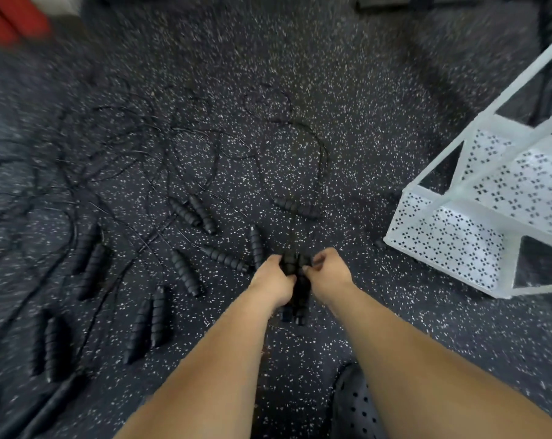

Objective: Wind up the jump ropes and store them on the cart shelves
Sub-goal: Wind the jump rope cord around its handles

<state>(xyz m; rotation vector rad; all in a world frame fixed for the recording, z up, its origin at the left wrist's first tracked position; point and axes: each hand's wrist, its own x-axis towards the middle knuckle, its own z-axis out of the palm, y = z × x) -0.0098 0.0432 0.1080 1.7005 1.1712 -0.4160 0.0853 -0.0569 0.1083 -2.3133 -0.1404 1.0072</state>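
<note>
Two bare hands are closing on one pair of black ribbed handles (295, 274) just above a dark speckled floor (363, 90). The left hand (273, 280) is curling its fingers round the handles from one side, while the right hand (327, 269) is gripping them from the other, fingertips bent against the grips. The handles are lying side by side, their lower ends sticking out beneath the hands. Their thin black cord (316, 137) is trailing in a loose, unwound loop toward the floor's far edge.

Many other jump ropes (186, 213) are sprawling across the left half of the floor, handles lying in pairs and singly, cords crossing in a tangle. One lone handle (297, 207) is resting just beyond the hands, beside the trailing cord. A white perforated cart (442, 248) is standing at the floor's right edge, near the hands but not touching the held rope. A black perforated shoe (354, 407) is showing at the near edge, between the forearms, and a blurred red object (11, 17) is sitting in the far left corner
</note>
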